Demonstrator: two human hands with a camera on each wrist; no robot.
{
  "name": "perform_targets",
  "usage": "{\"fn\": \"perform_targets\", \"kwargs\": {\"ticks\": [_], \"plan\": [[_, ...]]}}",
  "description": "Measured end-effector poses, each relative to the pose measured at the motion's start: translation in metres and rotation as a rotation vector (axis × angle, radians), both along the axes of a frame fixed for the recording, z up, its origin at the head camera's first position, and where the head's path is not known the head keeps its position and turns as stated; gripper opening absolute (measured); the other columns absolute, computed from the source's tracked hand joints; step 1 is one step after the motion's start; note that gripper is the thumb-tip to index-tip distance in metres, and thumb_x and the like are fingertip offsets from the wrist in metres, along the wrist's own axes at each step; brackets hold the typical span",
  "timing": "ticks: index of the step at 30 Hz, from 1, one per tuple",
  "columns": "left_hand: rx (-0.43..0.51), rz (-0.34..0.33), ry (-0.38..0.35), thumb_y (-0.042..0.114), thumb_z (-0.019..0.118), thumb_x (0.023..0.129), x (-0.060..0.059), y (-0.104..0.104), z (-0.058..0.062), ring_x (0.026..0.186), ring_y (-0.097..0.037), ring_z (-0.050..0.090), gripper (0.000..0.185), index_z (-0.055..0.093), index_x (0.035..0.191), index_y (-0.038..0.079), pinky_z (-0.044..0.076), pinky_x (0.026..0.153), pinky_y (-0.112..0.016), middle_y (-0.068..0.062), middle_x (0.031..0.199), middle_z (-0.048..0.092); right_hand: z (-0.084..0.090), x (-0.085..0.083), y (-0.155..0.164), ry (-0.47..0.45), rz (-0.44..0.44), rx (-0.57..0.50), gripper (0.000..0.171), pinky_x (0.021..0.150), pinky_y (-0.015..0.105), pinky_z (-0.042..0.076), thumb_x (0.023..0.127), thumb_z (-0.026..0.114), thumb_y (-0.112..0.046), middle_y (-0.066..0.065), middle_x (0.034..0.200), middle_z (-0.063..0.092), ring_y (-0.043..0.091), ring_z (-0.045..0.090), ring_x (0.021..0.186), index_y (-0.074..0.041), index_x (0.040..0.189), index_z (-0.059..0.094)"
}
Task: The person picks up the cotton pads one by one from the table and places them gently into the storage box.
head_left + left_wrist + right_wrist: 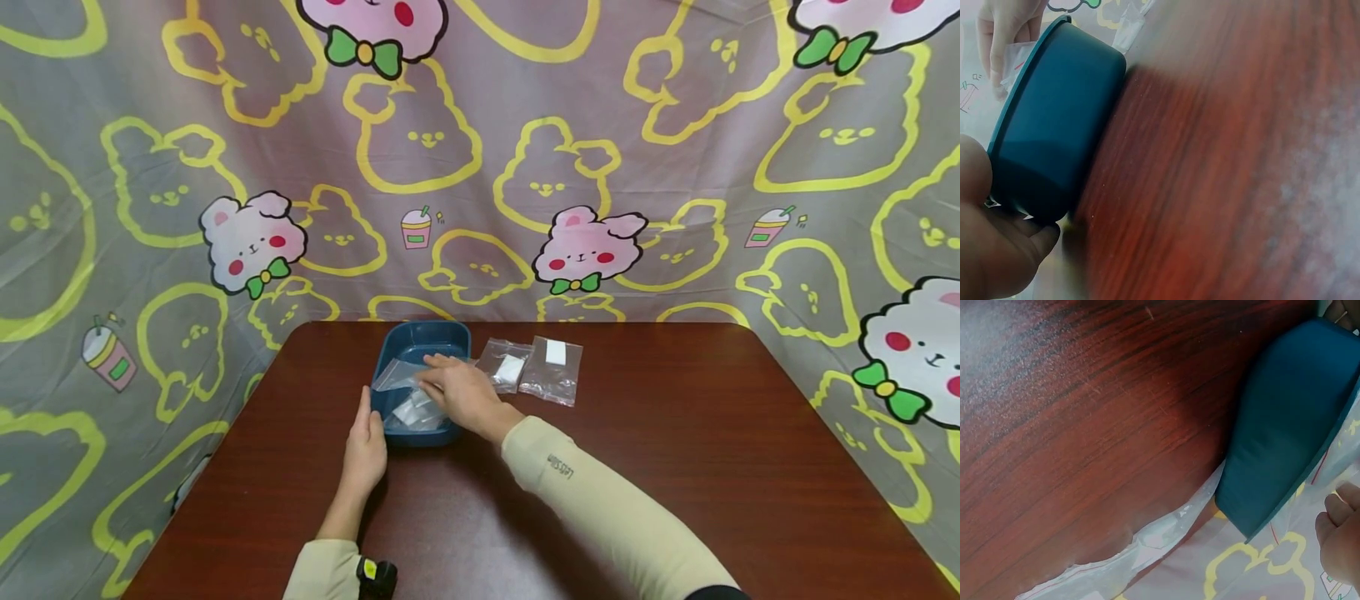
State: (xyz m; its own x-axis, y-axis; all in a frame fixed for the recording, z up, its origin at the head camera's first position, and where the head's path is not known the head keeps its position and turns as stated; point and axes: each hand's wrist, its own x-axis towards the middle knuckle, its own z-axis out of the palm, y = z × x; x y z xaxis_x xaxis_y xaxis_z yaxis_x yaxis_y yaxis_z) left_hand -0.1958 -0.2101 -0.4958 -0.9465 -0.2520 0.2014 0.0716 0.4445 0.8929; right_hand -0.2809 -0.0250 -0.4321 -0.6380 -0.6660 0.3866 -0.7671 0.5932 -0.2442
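While the left hand (366, 446) is rested flat against the near left side of the teal tub (420, 340), its grip spread, a clear plastic bag (397, 375) is pinched over the tub by the right hand (461, 392); two more bags (534, 368) lie beside it toward the tabletop's (675, 467) far edge.

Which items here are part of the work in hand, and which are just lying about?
In hand:
- blue tray, steadied by the left hand
- clear bag over the tray, held by the right hand
- bags inside the tray

Lying about:
- two clear bags with white inserts on the table
- cartoon backdrop cloth
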Motion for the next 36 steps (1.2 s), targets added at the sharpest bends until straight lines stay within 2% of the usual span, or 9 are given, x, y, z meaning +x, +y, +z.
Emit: {"fn": "perform_targets", "kwargs": {"ticks": [9,18,25,36], "plan": [[-0.002,0.004,-0.009,0.007,0.034,0.109,-0.001,0.002,-0.001,0.147,-0.037,0.023,0.056,0.015,0.161,0.005,0.020,0.118,-0.053,-0.021,0.162,0.022,-0.005,0.001,0.001,0.005,-0.019,0.051,0.031,0.109,0.036,0.041,0.102,0.061,-0.029,0.006,0.144,0.056,0.023,0.052,0.133,-0.017,0.129,0.072],[-0.011,0.013,0.023,0.006,0.035,0.108,-0.002,0.002,-0.002,0.146,-0.039,0.026,0.056,0.017,0.160,0.002,0.022,0.117,-0.055,-0.024,0.160,0.024,-0.006,0.000,0.004,0.018,-0.035,0.034,0.030,0.108,0.036,0.043,0.101,0.063,-0.029,0.005,0.143,0.057,0.022,0.053,0.132,-0.018,0.127,0.073],[-0.006,0.017,0.002,0.006,0.035,0.108,-0.001,0.004,0.000,0.146,-0.039,0.025,0.056,0.017,0.161,0.004,0.022,0.117,-0.054,-0.022,0.161,0.024,-0.007,-0.001,0.009,-0.035,-0.038,0.038,0.033,0.109,0.039,0.041,0.102,0.061,-0.031,0.004,0.146,0.054,0.024,0.050,0.135,-0.018,0.131,0.070],[-0.022,0.021,-0.024,0.008,0.035,0.108,0.001,0.004,-0.003,0.147,-0.036,0.025,0.056,0.017,0.161,0.007,0.022,0.118,-0.052,-0.019,0.162,0.023,-0.007,-0.009,0.031,-0.078,-0.042,-0.048,0.034,0.109,0.040,0.041,0.101,0.062,-0.029,0.005,0.145,0.055,0.022,0.050,0.135,-0.015,0.131,0.070]]}}
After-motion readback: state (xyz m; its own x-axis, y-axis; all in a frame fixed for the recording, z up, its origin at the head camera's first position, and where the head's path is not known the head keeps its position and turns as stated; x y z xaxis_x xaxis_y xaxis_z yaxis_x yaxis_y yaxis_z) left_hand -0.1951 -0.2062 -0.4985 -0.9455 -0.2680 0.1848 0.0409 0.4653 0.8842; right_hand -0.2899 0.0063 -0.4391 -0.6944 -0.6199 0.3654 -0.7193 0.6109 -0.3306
